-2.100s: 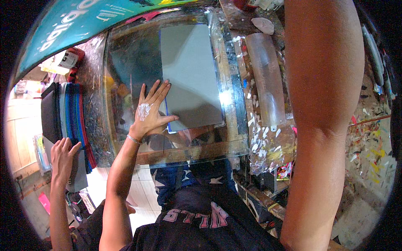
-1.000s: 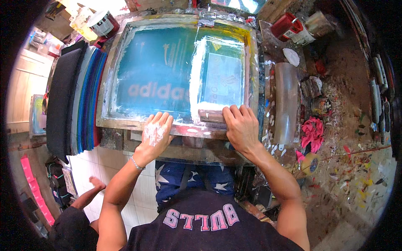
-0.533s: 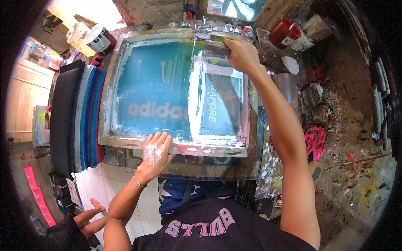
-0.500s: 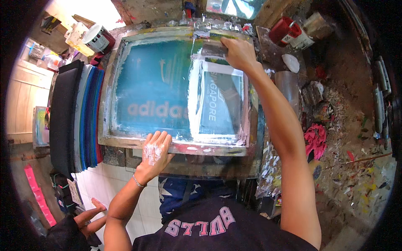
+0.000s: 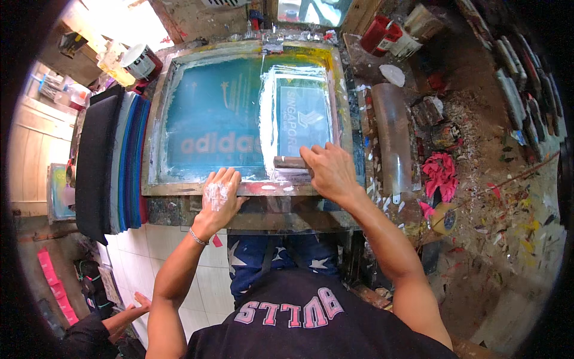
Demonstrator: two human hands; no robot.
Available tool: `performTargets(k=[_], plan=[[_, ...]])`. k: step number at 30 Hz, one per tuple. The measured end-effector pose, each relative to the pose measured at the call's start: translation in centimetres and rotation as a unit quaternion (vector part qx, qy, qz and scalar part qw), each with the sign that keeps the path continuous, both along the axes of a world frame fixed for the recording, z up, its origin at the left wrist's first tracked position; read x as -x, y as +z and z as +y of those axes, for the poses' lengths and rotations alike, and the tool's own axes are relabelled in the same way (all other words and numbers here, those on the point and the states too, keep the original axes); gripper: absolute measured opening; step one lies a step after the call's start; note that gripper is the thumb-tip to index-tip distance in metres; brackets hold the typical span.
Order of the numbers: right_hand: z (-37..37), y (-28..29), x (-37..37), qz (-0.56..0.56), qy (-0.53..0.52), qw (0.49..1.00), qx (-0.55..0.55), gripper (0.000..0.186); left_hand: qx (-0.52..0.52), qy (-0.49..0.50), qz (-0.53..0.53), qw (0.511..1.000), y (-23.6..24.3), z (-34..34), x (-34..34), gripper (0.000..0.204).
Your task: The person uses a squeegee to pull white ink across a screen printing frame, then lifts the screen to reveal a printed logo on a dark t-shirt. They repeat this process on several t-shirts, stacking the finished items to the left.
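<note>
A wooden-framed printing screen (image 5: 156,143) with teal mesh lies flat on the work table. My right hand (image 5: 329,170) is shut on a squeegee (image 5: 289,162) at the near end of the white-taped print window (image 5: 302,119). My left hand (image 5: 219,194), smeared with white ink, presses flat with fingers spread on the frame's near edge. White ink streaks the mesh around the window.
A stack of dark and blue fabric (image 5: 113,161) lies left of the screen. A paint can (image 5: 140,60) stands at the back left, red containers (image 5: 382,33) at the back right. A pink rag (image 5: 441,170) lies on the paint-spattered bench. Another person's hand (image 5: 134,305) shows at the lower left.
The screen came down flat from raised. My right hand reached to the far end, then drew the squeegee back along the window to the near edge. My left hand stayed on the frame.
</note>
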State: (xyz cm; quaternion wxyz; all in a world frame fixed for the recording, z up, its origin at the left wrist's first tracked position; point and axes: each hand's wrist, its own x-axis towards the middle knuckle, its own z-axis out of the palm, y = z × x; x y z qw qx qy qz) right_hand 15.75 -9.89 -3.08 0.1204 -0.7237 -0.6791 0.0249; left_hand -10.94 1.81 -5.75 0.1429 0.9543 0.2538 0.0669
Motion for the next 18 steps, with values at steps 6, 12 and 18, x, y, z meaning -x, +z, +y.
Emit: performTargets(k=[6,12,18], plan=[[-1.3,1.7,1.5,-0.090,-0.003,0.995,-0.044,0.021,-0.020,-0.005,-0.029,0.999,1.9,0.1,-0.4,0.044],[-1.4,9.4,0.6,-0.105,0.016,0.980,-0.171,0.017,0.031,-0.009,-0.068,0.997,11.9,4.4,-1.1,0.040],[6.1,20.6,-1.9,-0.206,-0.087,0.953,-0.206,0.028,0.155,-0.075,-0.115,0.978,24.5,11.9,-4.4,0.037]])
